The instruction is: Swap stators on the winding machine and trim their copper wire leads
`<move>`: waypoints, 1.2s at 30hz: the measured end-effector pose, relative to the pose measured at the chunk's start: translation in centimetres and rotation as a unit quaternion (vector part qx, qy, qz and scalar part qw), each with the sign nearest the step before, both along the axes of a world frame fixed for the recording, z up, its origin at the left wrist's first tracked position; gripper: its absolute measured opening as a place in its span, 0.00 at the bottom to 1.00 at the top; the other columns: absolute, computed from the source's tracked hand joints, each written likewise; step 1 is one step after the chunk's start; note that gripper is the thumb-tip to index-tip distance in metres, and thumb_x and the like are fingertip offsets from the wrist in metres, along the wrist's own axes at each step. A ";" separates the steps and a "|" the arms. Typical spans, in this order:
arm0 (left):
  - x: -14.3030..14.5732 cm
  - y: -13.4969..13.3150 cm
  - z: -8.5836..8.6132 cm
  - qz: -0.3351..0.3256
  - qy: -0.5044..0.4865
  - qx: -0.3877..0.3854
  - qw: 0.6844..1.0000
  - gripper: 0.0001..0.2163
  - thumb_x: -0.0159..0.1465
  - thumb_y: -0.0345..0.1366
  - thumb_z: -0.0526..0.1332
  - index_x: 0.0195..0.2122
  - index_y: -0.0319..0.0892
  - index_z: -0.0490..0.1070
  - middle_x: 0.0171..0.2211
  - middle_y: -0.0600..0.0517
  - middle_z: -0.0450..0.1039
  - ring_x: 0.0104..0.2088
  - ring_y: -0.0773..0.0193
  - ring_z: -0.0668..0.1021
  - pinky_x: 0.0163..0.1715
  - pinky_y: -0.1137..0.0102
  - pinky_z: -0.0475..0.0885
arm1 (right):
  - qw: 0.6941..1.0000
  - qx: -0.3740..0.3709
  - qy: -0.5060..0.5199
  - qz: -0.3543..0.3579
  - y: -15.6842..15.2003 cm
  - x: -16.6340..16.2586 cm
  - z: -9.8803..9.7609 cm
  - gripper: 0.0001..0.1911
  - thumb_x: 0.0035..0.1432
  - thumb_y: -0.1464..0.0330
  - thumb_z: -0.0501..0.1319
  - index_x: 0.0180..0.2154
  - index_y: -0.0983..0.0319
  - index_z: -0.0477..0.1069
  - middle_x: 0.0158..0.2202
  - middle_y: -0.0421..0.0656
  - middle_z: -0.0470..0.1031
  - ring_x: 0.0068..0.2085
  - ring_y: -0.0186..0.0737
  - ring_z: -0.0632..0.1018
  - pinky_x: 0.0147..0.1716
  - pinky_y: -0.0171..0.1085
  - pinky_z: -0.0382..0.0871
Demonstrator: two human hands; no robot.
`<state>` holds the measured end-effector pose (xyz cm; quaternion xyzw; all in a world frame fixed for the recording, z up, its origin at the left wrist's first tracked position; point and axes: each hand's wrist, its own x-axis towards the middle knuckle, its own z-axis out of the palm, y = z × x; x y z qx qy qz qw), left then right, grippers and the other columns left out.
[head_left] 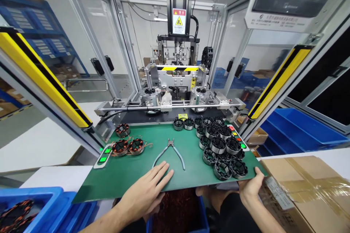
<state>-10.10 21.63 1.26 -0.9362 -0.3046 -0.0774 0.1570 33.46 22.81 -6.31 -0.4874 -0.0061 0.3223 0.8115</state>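
Note:
My left hand [149, 187] lies on the front edge of the green mat [109, 182], fingers stretched out, beside the left handle of the cutting pliers [180, 154]. The pliers rest spread on the mat, their light-blue handles toward me. At the mat's right front corner, my right hand [251, 185] grips the edge, thumb on top and fingers underneath. Just behind it stand several bare stator cores [223, 170], black with silver rims, some stacked. Stators wound with copper wire [136, 146] sit at the mat's left rear, loose wire ends sticking out.
Behind the mat is a winding machine [177, 80] holding two cores, flanked by yellow light curtains [46, 80]. Button panels [103, 156] border the mat. A blue bin [32, 193] stands left, a taped carton [308, 182] right, and another blue bin [203, 211] below.

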 end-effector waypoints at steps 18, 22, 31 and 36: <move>-0.1 0.0 -0.1 -0.002 0.002 -0.027 1.000 0.37 0.68 0.38 0.66 0.77 0.40 0.57 0.74 0.37 0.65 0.73 0.43 0.71 0.71 0.56 0.67 | 1.000 0.006 0.007 0.003 0.0 0.0 0.2 0.26 0.55 0.54 0.63 0.53 0.57 0.80 0.54 0.39 0.84 0.53 0.40 0.82 0.39 0.32 0.81; -0.1 0.0 0.0 -0.001 0.001 -0.033 0.999 0.36 0.69 0.37 0.65 0.77 0.40 0.57 0.75 0.37 0.64 0.73 0.44 0.70 0.72 0.55 0.65 | 1.000 0.008 0.010 0.001 0.0 -0.2 0.7 0.27 0.53 0.54 0.64 0.53 0.57 0.80 0.51 0.38 0.85 0.51 0.40 0.82 0.38 0.32 0.80; 0.1 0.0 0.3 -0.004 0.002 -0.017 1.000 0.36 0.68 0.37 0.65 0.76 0.39 0.58 0.74 0.37 0.66 0.72 0.44 0.72 0.71 0.56 0.67 | 1.000 0.004 0.016 0.001 -0.1 -0.7 1.6 0.25 0.54 0.55 0.63 0.51 0.57 0.80 0.52 0.38 0.85 0.52 0.39 0.82 0.37 0.31 0.81; 0.0 0.0 0.3 -0.008 0.003 -0.008 1.000 0.36 0.67 0.37 0.66 0.76 0.38 0.59 0.73 0.36 0.67 0.71 0.43 0.74 0.69 0.56 0.69 | 1.000 -0.004 0.022 0.004 -0.2 -0.7 1.7 0.28 0.52 0.54 0.64 0.53 0.57 0.80 0.55 0.37 0.84 0.54 0.40 0.82 0.36 0.31 0.81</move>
